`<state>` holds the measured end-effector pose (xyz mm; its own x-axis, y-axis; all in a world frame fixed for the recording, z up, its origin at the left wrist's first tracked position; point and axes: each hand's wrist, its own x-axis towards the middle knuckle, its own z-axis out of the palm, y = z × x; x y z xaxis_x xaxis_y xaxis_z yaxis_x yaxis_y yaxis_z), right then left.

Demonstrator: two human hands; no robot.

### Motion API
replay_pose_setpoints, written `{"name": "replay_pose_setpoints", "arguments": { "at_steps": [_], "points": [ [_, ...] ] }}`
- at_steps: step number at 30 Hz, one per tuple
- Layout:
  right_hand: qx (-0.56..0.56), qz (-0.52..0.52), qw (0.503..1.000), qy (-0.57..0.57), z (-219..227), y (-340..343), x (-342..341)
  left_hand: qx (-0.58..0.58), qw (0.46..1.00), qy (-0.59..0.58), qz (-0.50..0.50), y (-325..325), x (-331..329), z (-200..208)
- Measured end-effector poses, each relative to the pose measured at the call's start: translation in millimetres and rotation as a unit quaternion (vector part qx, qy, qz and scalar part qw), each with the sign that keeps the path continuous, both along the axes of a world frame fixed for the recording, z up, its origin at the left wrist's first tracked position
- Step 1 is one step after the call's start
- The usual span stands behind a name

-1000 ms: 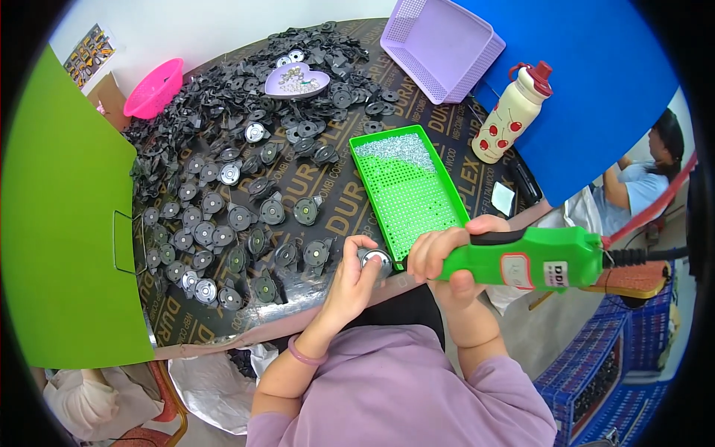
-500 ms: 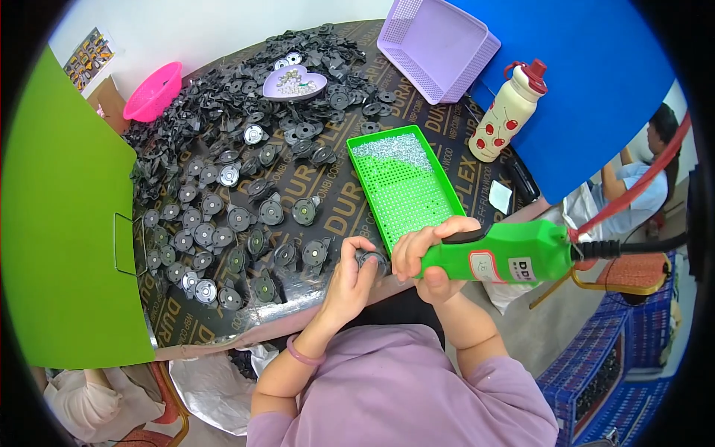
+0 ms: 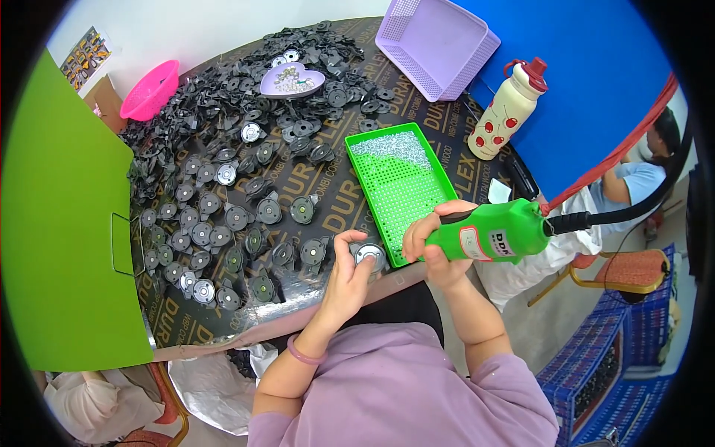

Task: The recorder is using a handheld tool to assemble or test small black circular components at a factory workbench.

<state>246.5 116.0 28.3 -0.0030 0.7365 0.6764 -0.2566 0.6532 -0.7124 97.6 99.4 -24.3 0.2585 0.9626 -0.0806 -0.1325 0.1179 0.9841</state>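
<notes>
A round black part with a silver disc (image 3: pixel 377 255) is in the left hand (image 3: pixel 348 279), just above the near edge of the table (image 3: pixel 333 216). The left thumb lies over its face and the fingers curl around its far side, gripping it. To its right, the right hand (image 3: pixel 441 257) is wrapped firmly around a green power screwdriver (image 3: pixel 495 237), held almost level; its working end is hidden by the fingers, so whether it touches the part cannot be told. A black cable (image 3: pixel 622 216) and a red cord (image 3: pixel 622 151) run from its rear end.

Just beyond the hands lies a green tray (image 3: pixel 408 201), with small silver screws (image 3: pixel 406 149) heaped at its far end. Left of the tray, similar round parts (image 3: pixel 269 209) are spread over the table, a few with silver discs. Behind them is a large heap of black pieces (image 3: pixel 194 104), with a heart-shaped purple dish (image 3: pixel 292 92) holding small items at its edge. A pink basket (image 3: pixel 151 91) stands at the far left. At the far right are a purple basket (image 3: pixel 439 46) and a cream bottle (image 3: pixel 504 119) with a red lid.
</notes>
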Motion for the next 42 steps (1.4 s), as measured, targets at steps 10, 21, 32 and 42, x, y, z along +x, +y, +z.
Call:
{"name": "replay_pose_setpoints", "arguments": {
  "at_steps": [10, 21, 32, 42],
  "points": [
    [-0.011, -0.008, 1.000, -0.028, -12, 3, 3, 0.001, 1.000, 0.026, -0.009, -1, -3, -1],
    [-0.019, -0.013, 0.999, -0.043, -16, 3, 0, 0.017, 0.998, 0.051, -0.019, 2, -5, -5],
    [0.042, 0.037, 0.991, 0.119, 32, -11, -7, 0.031, 0.999, 0.023, 0.008, -1, -4, -8],
    [0.030, 0.082, 0.993, 0.079, 19, 6, -30, 0.125, 0.989, 0.085, 0.008, 0, -1, 2]
  ]
}}
